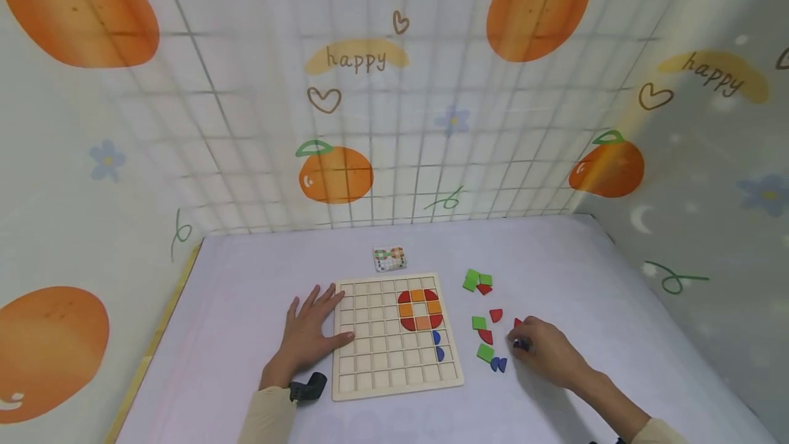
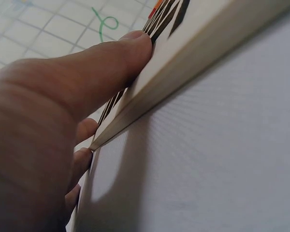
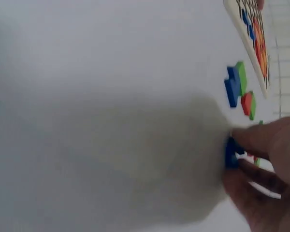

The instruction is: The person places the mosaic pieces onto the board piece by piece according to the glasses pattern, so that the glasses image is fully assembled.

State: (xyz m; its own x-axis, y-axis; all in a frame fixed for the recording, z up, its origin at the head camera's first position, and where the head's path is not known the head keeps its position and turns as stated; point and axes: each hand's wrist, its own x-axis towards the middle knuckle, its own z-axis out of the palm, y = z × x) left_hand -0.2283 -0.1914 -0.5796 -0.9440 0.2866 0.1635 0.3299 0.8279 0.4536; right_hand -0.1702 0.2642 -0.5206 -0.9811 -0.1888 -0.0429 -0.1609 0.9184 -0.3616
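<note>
Your left hand (image 1: 310,334) lies spread out, touching the edge of the grid board (image 1: 377,363), which sits between both hands; your right hand (image 1: 547,349) pinches at least one blue piece (image 3: 230,155), with loose green squares (image 1: 485,353) and red quarter-rounds (image 1: 485,336) to its left.

Pale hangings (image 1: 259,115) printed with 5 oranges (image 1: 335,175), 3 blue flowers (image 1: 453,120) and 2 "happy" labels (image 1: 356,58) enclose the lilac-white counter (image 1: 234,273) at back and sides. A dark grid (image 1: 191,34) shows through behind; the right side looks greyer, dimmer.
</note>
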